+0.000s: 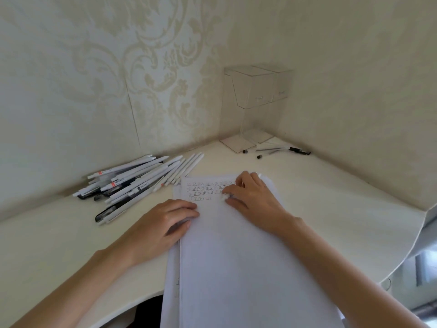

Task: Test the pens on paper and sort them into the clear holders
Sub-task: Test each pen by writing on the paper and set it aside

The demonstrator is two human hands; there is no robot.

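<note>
Pens (132,183), mostly white-barrelled, lie heaped at the left of the desk (47,245). Just right of them my left hand (165,221) rests flat with loose fingers on the edge of the paper (236,268), holding nothing. Further right, my right hand (253,197) curls round a white pen (224,197), its tip on the sheet beside rows of written marks (203,189). In the far corner stand the clear holders (257,91), with a few loose pens (276,151) at their base.
</note>
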